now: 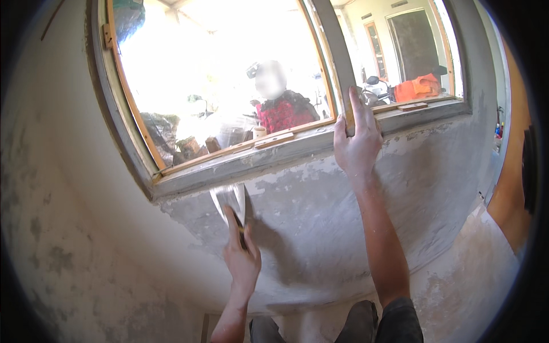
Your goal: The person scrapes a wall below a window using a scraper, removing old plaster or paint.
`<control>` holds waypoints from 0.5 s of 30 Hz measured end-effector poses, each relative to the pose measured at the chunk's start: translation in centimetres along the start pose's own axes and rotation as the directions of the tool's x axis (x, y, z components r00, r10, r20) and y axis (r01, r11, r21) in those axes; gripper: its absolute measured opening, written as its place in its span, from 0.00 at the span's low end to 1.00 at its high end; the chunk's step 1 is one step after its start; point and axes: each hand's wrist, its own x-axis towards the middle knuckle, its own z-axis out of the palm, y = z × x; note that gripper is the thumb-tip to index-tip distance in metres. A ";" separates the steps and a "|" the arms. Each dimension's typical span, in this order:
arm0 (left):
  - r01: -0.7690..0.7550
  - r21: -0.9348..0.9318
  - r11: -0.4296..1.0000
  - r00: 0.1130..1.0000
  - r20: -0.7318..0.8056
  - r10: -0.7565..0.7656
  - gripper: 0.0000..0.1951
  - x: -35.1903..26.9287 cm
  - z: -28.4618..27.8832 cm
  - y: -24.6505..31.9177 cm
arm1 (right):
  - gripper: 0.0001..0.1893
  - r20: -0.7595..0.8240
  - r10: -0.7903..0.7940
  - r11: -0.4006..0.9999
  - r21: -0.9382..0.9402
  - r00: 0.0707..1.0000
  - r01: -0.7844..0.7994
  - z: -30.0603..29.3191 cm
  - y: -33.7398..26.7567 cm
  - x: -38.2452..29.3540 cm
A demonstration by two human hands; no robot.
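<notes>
My left hand (242, 257) grips the dark handle of a putty knife (230, 201), index finger stretched along its metal blade. The blade's wide end lies against the patchy grey wall (300, 206), just under the window frame's sill (231, 165) near its left corner; the blade looks slightly blurred. Higher and to the right, my right hand (359, 137) rests on the foot of the frame's upright post (339, 55), with fingers pointing up and spread around it. I see no tool in the right hand.
Small wooden blocks (274, 140) lie on the sill. Beyond the window are a person in a red and dark top (285, 113) and a motorbike with an orange cloth (417, 88). A plain wall (55, 171) adjoins at left; an orange surface (510, 188) stands at right.
</notes>
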 end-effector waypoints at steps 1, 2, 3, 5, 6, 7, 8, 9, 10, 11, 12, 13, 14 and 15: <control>0.006 0.046 0.999 1.000 0.025 -0.007 0.33 -1.5 0.0 -0.9 | 0.34 0.013 -0.002 1.000 0.019 1.000 0.002 0.5 -0.4 -0.3; 0.010 0.084 0.996 0.998 0.062 -0.015 0.33 -3.0 0.1 -1.1 | 0.33 0.009 0.006 1.000 -0.001 1.000 -0.006 0.3 -0.1 -0.4; 0.014 0.125 0.992 0.995 0.098 -0.027 0.33 -3.8 0.4 -1.2 | 0.33 -0.002 0.010 1.000 0.005 1.000 -0.010 0.1 0.1 -0.3; 0.025 0.084 0.996 0.994 0.106 -0.033 0.33 -4.3 1.0 -1.3 | 0.32 -0.026 0.020 1.000 0.020 0.999 -0.019 -0.1 0.2 0.1; 0.029 0.064 0.998 0.993 0.109 -0.036 0.33 -4.3 0.9 -1.4 | 0.31 -0.013 0.035 0.999 0.012 0.999 -0.035 -0.1 0.2 0.1; 0.002 0.074 0.997 0.996 0.087 -0.009 0.33 -3.7 0.7 -1.3 | 0.31 -0.018 0.035 0.999 0.010 0.999 -0.035 -0.1 0.1 0.1; -0.025 0.076 0.997 0.998 0.067 0.020 0.33 -2.5 0.8 -0.9 | 0.31 -0.024 0.030 1.000 0.000 0.999 -0.030 -0.2 0.3 0.3; -0.039 0.041 0.998 0.999 0.031 0.038 0.32 -1.0 0.8 -0.1 | 0.31 -0.022 0.027 1.000 -0.004 0.999 -0.027 -0.2 0.2 0.2; -0.056 0.006 0.998 0.998 -0.006 0.056 0.32 0.5 0.9 0.6 | 0.31 -0.021 0.029 0.999 0.022 0.999 -0.028 -0.3 0.1 0.1; -0.024 0.008 1.000 1.000 0.013 0.024 0.32 2.1 0.6 1.9 | 0.31 -0.021 0.024 1.000 0.016 0.999 -0.024 -0.3 0.3 0.1; 0.010 0.012 1.000 0.999 0.034 -0.010 0.32 3.5 0.3 3.3 | 0.31 -0.019 0.021 1.000 0.007 1.000 -0.021 -0.2 0.5 0.0; 0.043 0.021 0.999 0.998 0.054 -0.044 0.31 4.2 0.0 4.0 | 0.32 -0.016 0.021 1.000 0.004 1.000 -0.020 -0.2 0.5 0.0; 0.040 0.031 0.999 0.998 0.038 -0.041 0.31 4.3 0.3 4.2 | 0.32 -0.005 0.033 0.999 0.006 0.999 -0.033 -0.2 0.5 -0.1; 0.016 0.027 1.000 0.999 0.028 -0.017 0.31 3.7 0.6 3.9 | 0.32 -0.004 0.040 0.999 0.008 0.999 -0.040 -0.3 0.4 0.1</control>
